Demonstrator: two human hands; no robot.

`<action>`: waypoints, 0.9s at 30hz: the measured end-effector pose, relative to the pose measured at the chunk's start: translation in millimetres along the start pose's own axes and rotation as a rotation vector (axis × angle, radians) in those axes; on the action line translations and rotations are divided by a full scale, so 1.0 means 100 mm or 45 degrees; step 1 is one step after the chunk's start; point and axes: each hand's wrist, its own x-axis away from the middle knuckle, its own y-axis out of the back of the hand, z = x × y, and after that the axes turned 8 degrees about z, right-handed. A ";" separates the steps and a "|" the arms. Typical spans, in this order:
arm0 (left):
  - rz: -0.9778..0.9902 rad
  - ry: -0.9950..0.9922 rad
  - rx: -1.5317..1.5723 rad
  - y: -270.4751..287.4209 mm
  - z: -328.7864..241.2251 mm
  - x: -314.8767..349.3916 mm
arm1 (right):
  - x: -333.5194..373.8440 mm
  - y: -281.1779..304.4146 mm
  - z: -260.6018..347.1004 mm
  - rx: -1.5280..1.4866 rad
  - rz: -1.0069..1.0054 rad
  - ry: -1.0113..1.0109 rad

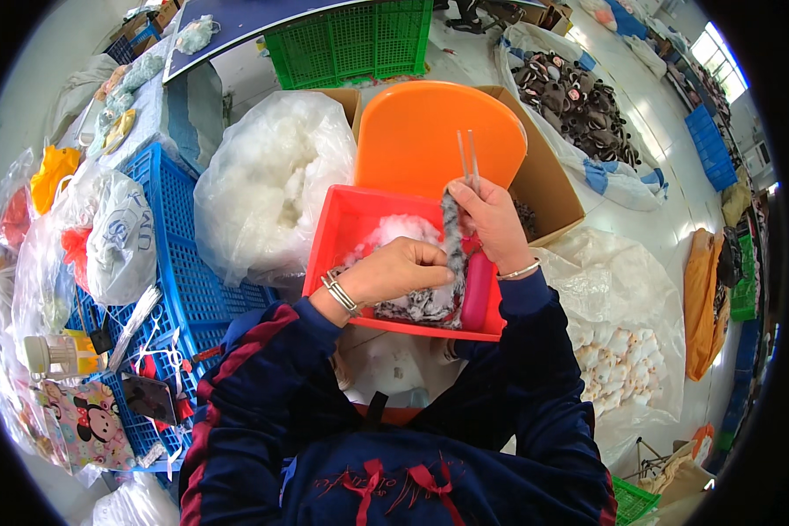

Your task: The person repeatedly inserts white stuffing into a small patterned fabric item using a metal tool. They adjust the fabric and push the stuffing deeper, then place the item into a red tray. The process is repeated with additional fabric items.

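Pinching grey furry strip (451, 224) and two-pronged tool (464, 158) in right grip (495, 221), above red bin (330, 237) | holding left grip (393, 276) curled alongside, unable to tell whether pinching | probably handling light, soft, limp; best pinching near upper end

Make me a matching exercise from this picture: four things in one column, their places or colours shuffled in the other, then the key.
1. red bin
2. furry strip
3. tweezers
4. clear bag

A. sticking up above the right hand
B. to the left of the orange seat
C. under the left hand, with white fluff inside
D. grey and black

Right pairs: 1-C, 2-D, 3-A, 4-B
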 end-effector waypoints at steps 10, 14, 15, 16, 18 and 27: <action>-0.568 -0.425 0.604 0.28 -0.19 0.13 | 0.31 -0.04 -0.07 0.513 -0.072 0.435; -0.658 -0.472 0.512 0.35 -0.22 0.19 | 0.40 -0.08 -0.01 0.457 -0.007 0.364; -0.659 -0.464 0.516 0.35 -0.21 0.19 | 0.41 -0.11 -0.01 0.481 0.045 0.368; -0.660 -0.455 0.519 0.35 -0.20 0.19 | 0.40 -0.13 0.00 0.504 0.097 0.372; -0.648 -0.457 0.466 0.35 -0.18 0.19 | 0.39 -0.18 0.06 0.552 0.116 0.403; -0.736 -0.461 0.577 0.37 -0.12 0.22 | 0.34 -0.24 0.03 0.718 0.080 0.511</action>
